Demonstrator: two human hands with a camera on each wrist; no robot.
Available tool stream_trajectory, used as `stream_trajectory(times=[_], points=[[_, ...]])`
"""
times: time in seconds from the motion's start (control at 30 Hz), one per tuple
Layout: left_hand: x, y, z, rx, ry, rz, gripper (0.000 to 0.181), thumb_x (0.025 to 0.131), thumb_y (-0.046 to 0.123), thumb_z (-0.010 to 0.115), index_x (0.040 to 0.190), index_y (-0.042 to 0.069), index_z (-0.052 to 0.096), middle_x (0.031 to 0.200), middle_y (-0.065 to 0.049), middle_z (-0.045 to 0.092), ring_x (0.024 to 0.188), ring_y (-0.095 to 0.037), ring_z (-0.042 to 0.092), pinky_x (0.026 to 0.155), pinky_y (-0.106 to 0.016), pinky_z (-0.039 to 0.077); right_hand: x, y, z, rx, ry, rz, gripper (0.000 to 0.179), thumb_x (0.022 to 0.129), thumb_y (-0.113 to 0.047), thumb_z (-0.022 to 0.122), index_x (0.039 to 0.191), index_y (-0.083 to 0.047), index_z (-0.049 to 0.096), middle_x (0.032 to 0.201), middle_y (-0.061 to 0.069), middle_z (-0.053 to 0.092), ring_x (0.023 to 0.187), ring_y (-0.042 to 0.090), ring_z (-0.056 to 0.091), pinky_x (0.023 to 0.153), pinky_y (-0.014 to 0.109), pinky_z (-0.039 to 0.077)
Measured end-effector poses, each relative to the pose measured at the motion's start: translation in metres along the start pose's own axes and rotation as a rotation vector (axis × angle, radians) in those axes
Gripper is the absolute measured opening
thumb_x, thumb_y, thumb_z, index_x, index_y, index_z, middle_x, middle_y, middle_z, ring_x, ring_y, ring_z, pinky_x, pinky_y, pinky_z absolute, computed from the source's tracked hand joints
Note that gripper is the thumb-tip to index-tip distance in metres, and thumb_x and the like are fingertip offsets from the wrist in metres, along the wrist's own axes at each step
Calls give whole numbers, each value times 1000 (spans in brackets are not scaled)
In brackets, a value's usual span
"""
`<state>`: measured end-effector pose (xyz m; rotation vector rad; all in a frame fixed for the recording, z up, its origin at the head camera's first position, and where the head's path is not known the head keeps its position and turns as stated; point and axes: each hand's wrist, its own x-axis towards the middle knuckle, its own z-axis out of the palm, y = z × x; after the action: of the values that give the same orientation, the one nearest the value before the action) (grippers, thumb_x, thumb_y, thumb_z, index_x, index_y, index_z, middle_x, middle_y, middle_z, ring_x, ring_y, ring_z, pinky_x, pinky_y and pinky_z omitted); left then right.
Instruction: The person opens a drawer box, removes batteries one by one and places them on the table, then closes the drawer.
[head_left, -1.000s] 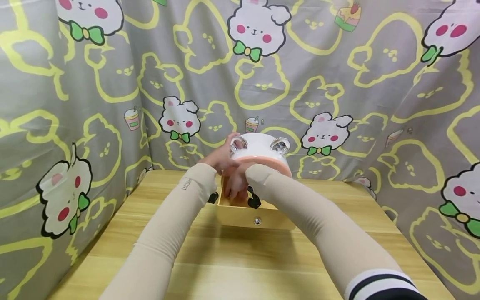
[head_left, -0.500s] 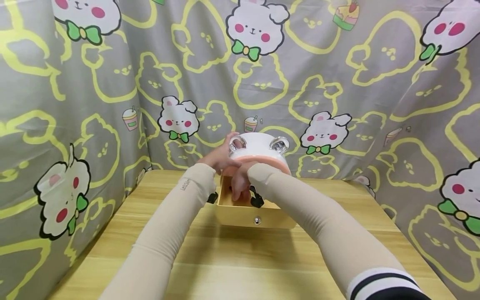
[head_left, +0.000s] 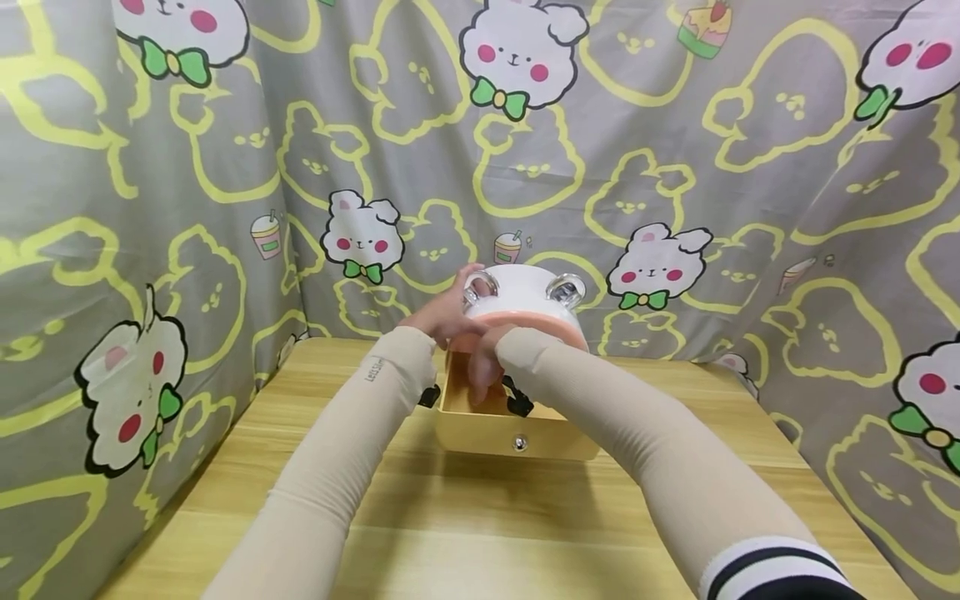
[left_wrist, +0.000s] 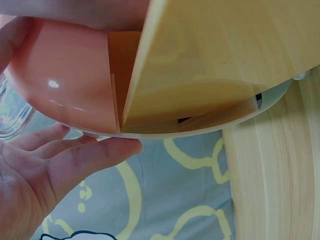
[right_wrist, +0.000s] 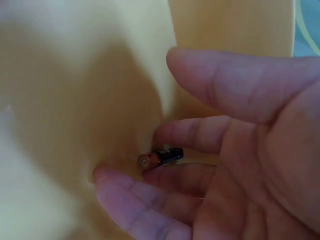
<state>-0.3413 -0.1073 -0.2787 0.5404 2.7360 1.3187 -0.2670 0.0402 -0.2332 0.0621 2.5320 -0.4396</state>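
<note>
Can't see battery (right_wrist: 161, 158) in head view; down in yellow drawer (head_left: 480, 435), between loosely spread fingers of right hand (right_wrist: 240, 145), thumb well apart, contact unclear. Gripping white-and-pink box (head_left: 521, 287) by side edge with left hand (left_wrist: 52, 172), cut off in left wrist view. Room on tabletop (head_left: 472, 533) either side.

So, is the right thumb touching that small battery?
Apart. The right wrist view shows the right thumb clear of the battery, with a visible gap and the forefinger between them.
</note>
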Motion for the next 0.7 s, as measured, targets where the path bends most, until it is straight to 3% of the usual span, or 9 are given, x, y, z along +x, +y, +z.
stream_trajectory(times=[0.07,0.3,0.4,0.57,0.7], points=[[0,1,1,-3,-1,-9,114,71,9,84,149,40,7,139,-28,32,98,-39,53,48,-44,53,-2,1,-1,-5,0,11,55,30,-33,95,81,-22,76,83,-5,71,80,19,60,64,41,49],[-2,5,2,-3,8,-30,114,71,14,87,148,41,7,138,-27,33,103,-38,52,53,-44,55,13,10,-1,-10,-147,-87,28,59,-22,86,84,-12,78,87,4,74,74,18,64,62,39,45],[-3,5,2,-1,13,-21,115,70,18,88,148,40,7,140,-27,32,107,-38,50,58,-40,55,23,10,-1,-97,-190,-113,20,64,-18,83,82,-11,78,86,4,73,74,16,63,65,37,47],[-5,5,2,-25,18,-37,118,67,22,91,148,42,7,143,-26,28,111,-41,48,54,-45,55,36,8,-3,-321,-290,-224,9,77,-14,76,85,-10,78,88,3,73,80,12,64,76,33,51],[-6,7,3,-21,7,-52,118,68,27,90,148,43,6,144,-25,26,109,-41,48,50,-48,54,43,10,-4,-379,-347,-254,9,82,-14,73,87,-9,77,90,4,73,80,11,65,79,32,51]])
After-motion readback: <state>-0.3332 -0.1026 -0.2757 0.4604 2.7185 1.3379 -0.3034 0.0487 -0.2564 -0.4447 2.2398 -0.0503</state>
